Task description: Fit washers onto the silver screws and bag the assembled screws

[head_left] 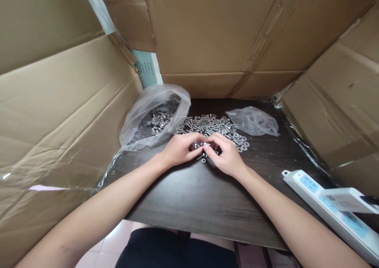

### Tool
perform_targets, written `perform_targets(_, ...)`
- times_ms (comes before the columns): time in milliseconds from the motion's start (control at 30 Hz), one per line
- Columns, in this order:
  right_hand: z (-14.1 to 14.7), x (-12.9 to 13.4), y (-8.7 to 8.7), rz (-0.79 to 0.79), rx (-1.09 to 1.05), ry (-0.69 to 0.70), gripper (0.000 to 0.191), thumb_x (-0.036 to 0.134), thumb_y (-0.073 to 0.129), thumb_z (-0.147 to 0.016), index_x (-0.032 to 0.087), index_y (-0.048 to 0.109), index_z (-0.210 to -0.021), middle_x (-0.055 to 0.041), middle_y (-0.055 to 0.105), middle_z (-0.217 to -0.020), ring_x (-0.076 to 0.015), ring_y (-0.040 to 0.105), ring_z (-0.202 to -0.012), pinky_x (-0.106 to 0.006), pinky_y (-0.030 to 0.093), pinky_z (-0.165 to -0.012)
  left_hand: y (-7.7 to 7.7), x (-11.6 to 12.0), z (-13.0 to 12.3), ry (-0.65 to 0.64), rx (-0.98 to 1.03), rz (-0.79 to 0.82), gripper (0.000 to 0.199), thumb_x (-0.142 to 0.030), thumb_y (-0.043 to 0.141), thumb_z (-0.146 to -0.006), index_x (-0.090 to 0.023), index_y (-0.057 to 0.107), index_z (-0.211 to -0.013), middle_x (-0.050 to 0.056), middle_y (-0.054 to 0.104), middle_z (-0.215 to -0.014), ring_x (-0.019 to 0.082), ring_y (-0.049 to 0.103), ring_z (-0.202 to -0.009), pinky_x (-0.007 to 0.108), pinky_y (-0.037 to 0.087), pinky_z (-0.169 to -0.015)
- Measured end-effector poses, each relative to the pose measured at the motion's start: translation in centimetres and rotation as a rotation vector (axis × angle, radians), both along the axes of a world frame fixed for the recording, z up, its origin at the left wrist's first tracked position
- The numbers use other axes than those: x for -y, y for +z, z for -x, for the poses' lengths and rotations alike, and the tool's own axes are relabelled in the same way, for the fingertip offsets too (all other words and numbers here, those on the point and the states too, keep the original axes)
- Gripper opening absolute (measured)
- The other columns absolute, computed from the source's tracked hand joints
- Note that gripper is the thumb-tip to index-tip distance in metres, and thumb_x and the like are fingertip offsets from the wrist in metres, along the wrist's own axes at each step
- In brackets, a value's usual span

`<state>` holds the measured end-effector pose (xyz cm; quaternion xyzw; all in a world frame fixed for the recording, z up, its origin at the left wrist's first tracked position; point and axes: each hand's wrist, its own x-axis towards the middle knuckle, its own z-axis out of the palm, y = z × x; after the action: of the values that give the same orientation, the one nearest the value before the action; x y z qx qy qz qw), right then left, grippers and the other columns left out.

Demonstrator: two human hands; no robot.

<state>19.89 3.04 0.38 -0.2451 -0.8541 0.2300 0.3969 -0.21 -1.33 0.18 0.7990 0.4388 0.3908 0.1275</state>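
Note:
My left hand [185,148] and my right hand [224,153] meet over the dark table, at the near edge of a pile of loose metal bolts and washers [207,125]. Small metal pieces show between the curled fingers of my left hand. A small bolt [207,144] sits at the fingertips of my right hand, where the two hands come together. Just below the fingertips a loose nut [203,161] lies on the table. Left of the pile, an open clear plastic bag [134,127] holds many more metal fasteners.
A crumpled clear bag [253,120] lies right of the pile. A white power strip [322,204] with a plugged-in adapter [346,199] is at the right. Cardboard walls [219,31] surround the dark table [189,201] on the left, back and right.

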Motion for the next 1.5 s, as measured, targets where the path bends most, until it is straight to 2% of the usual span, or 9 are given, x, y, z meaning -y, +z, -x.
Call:
perform_targets(600, -0.02, -0.02, 0.11, 0.018, 0.017, 0.028, 0.016, 0.023, 0.055, -0.1, 0.02, 0.061, -0.085, -0.0024, 0.06, -0.079, -0.017, 0.057, -0.072, -0.031, 0.044, -0.065, 0.0, 0.01, 0.0, -0.001, 0.001, -0.021, 0.016, -0.025, 0.062, -0.094, -0.018, 0.067, -0.107, 0.002, 0.075, -0.096, 0.009, 0.063, -0.064, 0.021, 0.049, -0.063)
perform_targets(933, -0.08, -0.02, -0.01, 0.002, 0.014, 0.008, 0.003, 0.021, 0.06, -0.096, 0.019, 0.063, -0.095, -0.0023, 0.059, -0.083, -0.0169, 0.056, -0.072, -0.031, 0.045, -0.065, -0.07, 0.02, 0.01, 0.012, -0.012, -0.023, 0.018, -0.03, 0.062, -0.097, -0.018, 0.068, -0.109, 0.003, 0.074, -0.095, 0.01, 0.063, -0.066, 0.022, 0.05, -0.064)
perform_targets(1500, -0.03, -0.03, 0.13, 0.044, 0.036, 0.009, 0.017, 0.026, 0.055, -0.1, 0.021, 0.062, -0.085, -0.0032, 0.06, -0.079, -0.018, 0.056, -0.071, -0.033, 0.046, -0.066, 0.0, -0.06, -0.07, 0.01, 0.002, 0.011, 0.017, -0.029, 0.061, -0.096, -0.018, 0.067, -0.107, 0.003, 0.074, -0.094, 0.009, 0.063, -0.062, 0.021, 0.05, -0.062)
